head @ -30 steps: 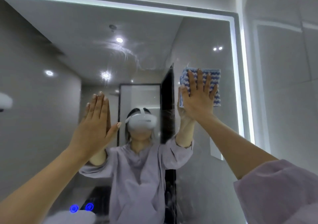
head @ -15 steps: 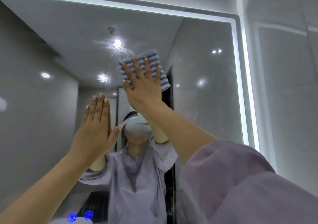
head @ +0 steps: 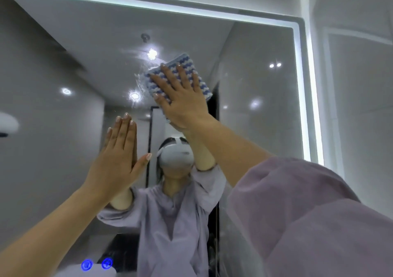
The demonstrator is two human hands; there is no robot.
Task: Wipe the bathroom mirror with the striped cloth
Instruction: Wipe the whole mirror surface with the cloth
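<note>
Cloth position: we see the striped cloth (head: 187, 60) flat on the mirror (head: 265, 117), in the upper middle of the glass, just below a reflected ceiling light.
Cloth vs fingers: it lies under the right hand (head: 184, 104). The fingers (head: 168, 75) spread straight across it, tips just short of its top edge. Cloth edges show above, left and right of the hand.
Right hand state: opened flat, pressing the cloth to the glass, nothing curled round it.
Left hand: the left hand (head: 116, 161) sits lower and to the left, well apart from the cloth. Its fingers (head: 125, 132) are straight and together, thumb out, palm against the glass, holding nothing.
Cloth look: rectangular, thick, nubby weave, wavy blue and white stripes, pale blue border.
Mirror look: smooth, glossy, with a lit white strip (head: 306, 85) along the top and right edges. We note a faint hazy smear (head: 138, 79) just left of the cloth.
Sleeve: soft lilac sleeve (head: 308, 223) on the right arm, lower right.
Icons: round glowing blue touch icons (head: 87, 265) at the mirror's bottom left.
Wall: pale glossy wall (head: 361, 106) right of the mirror.
</note>
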